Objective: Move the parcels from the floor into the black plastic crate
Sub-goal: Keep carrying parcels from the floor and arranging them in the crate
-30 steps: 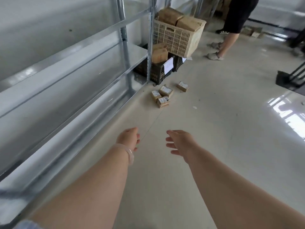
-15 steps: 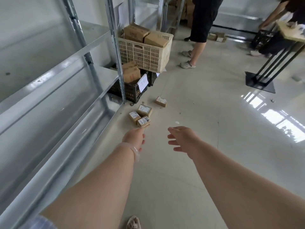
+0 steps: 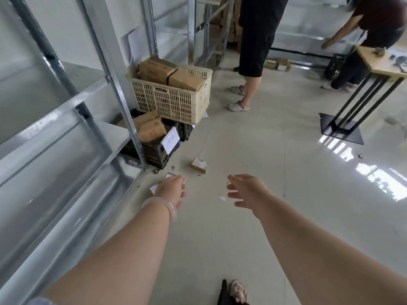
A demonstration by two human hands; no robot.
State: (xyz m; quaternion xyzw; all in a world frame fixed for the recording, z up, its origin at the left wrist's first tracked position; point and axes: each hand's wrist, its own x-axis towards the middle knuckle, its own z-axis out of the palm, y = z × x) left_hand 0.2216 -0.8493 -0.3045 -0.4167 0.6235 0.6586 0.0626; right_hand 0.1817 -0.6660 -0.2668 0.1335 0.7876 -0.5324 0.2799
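Note:
The black plastic crate (image 3: 154,154) stands on the floor by a shelf post, with brown boxes and a white label in it. One small cardboard parcel (image 3: 199,165) lies on the floor just right of the crate. Edges of other parcels (image 3: 169,175) peek out from behind my left hand (image 3: 170,188), which reaches over them with fingers curled; whether it touches them is hidden. My right hand (image 3: 246,190) hovers over bare floor to the right, fingers spread and holding nothing.
A beige crate (image 3: 176,102) full of boxes sits atop the black one. Metal shelving (image 3: 66,119) lines the left side. One person (image 3: 253,51) stands behind the crates; another bends over a small wooden table (image 3: 378,62) at the far right. My foot (image 3: 237,292) shows below.
I have walked closer to the crates, so they loom larger. My left hand now covers the cluster of parcels that lay ahead of it before. Both hands stay stretched forward.

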